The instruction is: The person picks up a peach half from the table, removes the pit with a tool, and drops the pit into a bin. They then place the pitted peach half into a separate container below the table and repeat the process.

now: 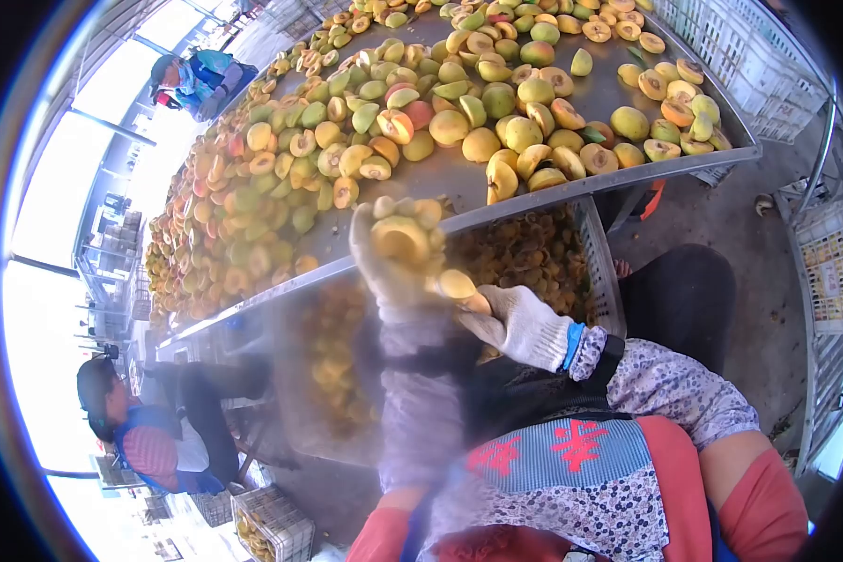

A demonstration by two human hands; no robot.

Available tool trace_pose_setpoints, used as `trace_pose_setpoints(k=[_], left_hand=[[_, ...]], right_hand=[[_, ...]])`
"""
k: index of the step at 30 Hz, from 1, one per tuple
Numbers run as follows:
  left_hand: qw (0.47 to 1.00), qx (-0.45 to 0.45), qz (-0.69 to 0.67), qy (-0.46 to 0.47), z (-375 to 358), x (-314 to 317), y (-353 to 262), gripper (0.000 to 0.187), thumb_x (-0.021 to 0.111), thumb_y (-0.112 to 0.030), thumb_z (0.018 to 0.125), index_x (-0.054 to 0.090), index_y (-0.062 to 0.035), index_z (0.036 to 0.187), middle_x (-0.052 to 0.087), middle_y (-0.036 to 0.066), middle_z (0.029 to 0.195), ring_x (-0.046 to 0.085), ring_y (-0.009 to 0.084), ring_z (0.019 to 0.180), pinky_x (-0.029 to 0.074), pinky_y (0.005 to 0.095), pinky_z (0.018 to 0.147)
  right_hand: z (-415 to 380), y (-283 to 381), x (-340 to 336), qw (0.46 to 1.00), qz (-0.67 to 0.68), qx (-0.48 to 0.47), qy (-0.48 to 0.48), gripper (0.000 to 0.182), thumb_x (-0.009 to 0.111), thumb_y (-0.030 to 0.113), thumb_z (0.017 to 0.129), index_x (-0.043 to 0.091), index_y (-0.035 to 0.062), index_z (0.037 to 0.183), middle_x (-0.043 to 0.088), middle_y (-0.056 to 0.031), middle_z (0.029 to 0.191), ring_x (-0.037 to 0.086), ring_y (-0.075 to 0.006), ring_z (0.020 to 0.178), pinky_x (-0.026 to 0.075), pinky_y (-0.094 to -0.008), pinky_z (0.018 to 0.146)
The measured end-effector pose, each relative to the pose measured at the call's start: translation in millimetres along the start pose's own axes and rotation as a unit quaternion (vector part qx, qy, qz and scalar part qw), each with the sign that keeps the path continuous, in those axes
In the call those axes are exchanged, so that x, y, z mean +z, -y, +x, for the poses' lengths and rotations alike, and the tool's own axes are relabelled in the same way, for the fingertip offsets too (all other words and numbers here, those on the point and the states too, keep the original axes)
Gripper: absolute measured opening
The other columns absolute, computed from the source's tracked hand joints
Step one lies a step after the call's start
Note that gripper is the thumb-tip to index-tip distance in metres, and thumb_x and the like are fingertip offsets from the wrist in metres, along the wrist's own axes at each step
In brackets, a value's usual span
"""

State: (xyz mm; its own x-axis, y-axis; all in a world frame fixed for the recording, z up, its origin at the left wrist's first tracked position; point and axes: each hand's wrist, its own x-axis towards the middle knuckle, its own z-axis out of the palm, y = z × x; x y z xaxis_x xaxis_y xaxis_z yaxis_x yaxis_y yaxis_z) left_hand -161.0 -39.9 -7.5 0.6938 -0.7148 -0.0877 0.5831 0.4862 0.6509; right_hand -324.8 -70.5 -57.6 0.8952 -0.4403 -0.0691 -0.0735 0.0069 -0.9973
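My left hand [393, 253], in a pale glove and blurred, is raised at the table's near edge with its fingers wrapped round a halved yellow fruit [401, 241], cut face showing. Just to its right, my right hand [526, 328], in a white knitted glove, is closed on a small tool whose yellowish end [456, 285] points at the left palm. Beyond both hands, many halved and whole fruits [384, 122] lie on a metal table [571, 192]. Below them stands a crate [604, 267] holding dark pieces of fruit.
One co-worker [197, 82] is at the far left, and another [150, 431] sits at the lower left. White crates [749, 66] are stacked at the upper right. A rack with crates [829, 281] stands on the right, and a fruit crate [272, 525] at the lower left.
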Motion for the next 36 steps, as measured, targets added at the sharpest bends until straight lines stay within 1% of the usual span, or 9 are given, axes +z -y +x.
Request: trace_pose_setpoints(k=[5,9,12,17,20,22,29,33,36], left_hand=[[0.984,0.125,0.093,-0.083,-13,-40,-73,0.035,0.06,-0.041,0.096,0.065,-0.008,0.106,0.069,0.006,0.095,0.07,0.0228,0.083,0.06,0.0363,0.065],[0.76,0.264,0.557,-0.206,-33,-117,-148,0.035,0.058,-0.03,0.099,0.064,-0.0006,0.116,0.067,0.008,0.093,0.067,0.0158,0.09,0.057,0.0278,0.077],[0.757,0.241,0.514,-0.326,-44,-59,-135,0.034,0.06,-0.025,0.099,0.064,-0.0002,0.122,0.066,0.007,0.104,0.064,0.014,0.096,0.053,0.0238,0.08],[0.766,0.218,0.599,0.083,16,1,-37,0.047,0.067,-0.024,0.095,0.054,-0.0004,0.134,0.06,0.007,0.122,0.063,0.0168,0.103,0.049,0.027,0.086],[0.722,0.175,0.662,0.094,42,38,38,0.046,0.067,-0.023,0.095,0.055,0.0,0.133,0.062,0.008,0.117,0.062,0.0146,0.099,0.049,0.0263,0.083],[0.544,0.154,0.799,0.208,64,34,65,0.041,0.067,-0.017,0.094,0.056,0.0011,0.129,0.064,0.009,0.111,0.062,0.0127,0.093,0.051,0.026,0.079],[0.96,-0.094,0.255,0.06,74,12,20,0.032,0.056,-0.02,0.1,0.057,0.0027,0.123,0.066,0.017,0.115,0.069,0.0285,0.1,0.059,0.0331,0.084],[0.972,-0.163,0.115,0.122,50,4,7,0.039,0.053,-0.024,0.102,0.05,0.0047,0.129,0.063,0.021,0.119,0.067,0.0307,0.104,0.06,0.0326,0.084],[0.935,-0.052,0.297,0.185,21,5,18,0.044,0.051,-0.03,0.103,0.048,0.0027,0.133,0.061,0.018,0.122,0.065,0.027,0.104,0.058,0.0288,0.082]], right_hand=[[7,0,-24,0.951,-0.307,0.012,-0.031,0.035,0.06,0.038,0.093,0.066,0.0047,0.103,0.068,-0.0234,0.09,0.066,-0.0401,0.088,0.052,-0.0465,0.078],[7,-10,-43,0.915,-0.391,0.026,-0.096,0.038,0.058,0.043,0.095,0.063,0.0048,0.095,0.069,-0.0228,0.081,0.067,-0.0421,0.081,0.053,-0.0504,0.072],[11,-7,-44,0.917,-0.382,0.034,-0.109,0.038,0.06,0.043,0.094,0.063,0.0048,0.094,0.068,-0.0226,0.081,0.067,-0.0422,0.079,0.053,-0.0503,0.071],[11,0,-52,0.919,-0.377,0.029,-0.111,0.037,0.061,0.041,0.093,0.062,0.0045,0.093,0.068,-0.0223,0.08,0.066,-0.0425,0.08,0.052,-0.0507,0.071],[8,0,-66,0.907,-0.41,0.045,-0.079,0.03,0.056,0.039,0.092,0.067,0.0109,0.098,0.07,-0.0183,0.086,0.068,-0.0389,0.084,0.053,-0.0513,0.076],[7,18,-70,0.905,-0.413,0.07,-0.069,0.028,0.055,0.037,0.093,0.067,0.0123,0.098,0.07,-0.018,0.086,0.068,-0.0386,0.083,0.053,-0.0515,0.076],[22,10,-72,0.92,-0.36,-0.037,-0.153,0.025,0.056,0.032,0.095,0.064,0.0095,0.101,0.069,-0.0195,0.083,0.066,-0.0405,0.08,0.052,-0.0507,0.069],[37,4,-62,0.938,-0.235,-0.112,-0.229,0.031,0.059,0.034,0.095,0.062,0.0031,0.1,0.066,-0.0232,0.08,0.064,-0.0428,0.079,0.051,-0.051,0.068],[42,10,-56,0.947,-0.234,-0.077,-0.206,0.031,0.058,0.033,0.096,0.062,0.0032,0.101,0.066,-0.0231,0.08,0.064,-0.0433,0.079,0.051,-0.0502,0.069]])
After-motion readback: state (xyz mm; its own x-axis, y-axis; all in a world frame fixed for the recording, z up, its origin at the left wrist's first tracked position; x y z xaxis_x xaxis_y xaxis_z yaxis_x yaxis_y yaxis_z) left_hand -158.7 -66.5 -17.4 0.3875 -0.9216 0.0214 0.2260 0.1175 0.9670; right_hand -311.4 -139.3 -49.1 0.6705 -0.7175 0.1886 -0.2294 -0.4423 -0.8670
